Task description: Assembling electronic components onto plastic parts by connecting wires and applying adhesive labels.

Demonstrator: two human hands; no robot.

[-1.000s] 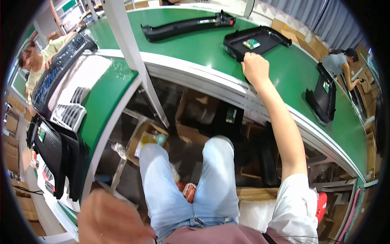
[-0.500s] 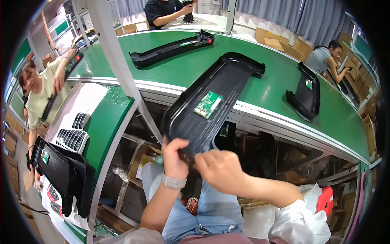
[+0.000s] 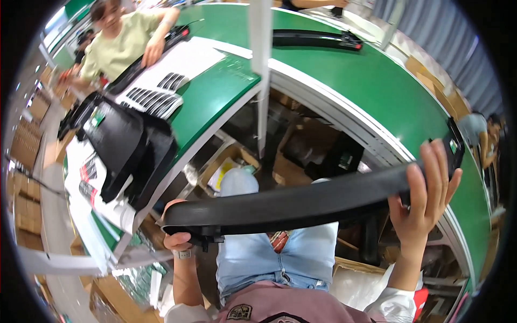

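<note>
A long black plastic housing (image 3: 291, 202) is held nearly level above my lap, its smooth outer side wall toward me. The inside, with the circuit board, is hidden. My left hand (image 3: 176, 231) is closed round its left end, with the thumb below a small black bracket. At the right end my right hand (image 3: 425, 194) bears the housing between the thumb side and the palm. Its fingers are stretched upward and spread.
Stacked black housings (image 3: 121, 140) and black-and-white slotted sheets (image 3: 153, 100) lie on the left green table (image 3: 215, 102), where a co-worker (image 3: 126, 43) handles a black strip-shaped part. A white post (image 3: 260, 81) stands before the green belt (image 3: 344, 75), which carries another housing (image 3: 318, 39). Cartons (image 3: 307, 145) sit underneath.
The housing has been drawn off the belt's edge toward me and turned crosswise, side wall facing me. My hands have moved apart to its two ends. The view has swung left.
</note>
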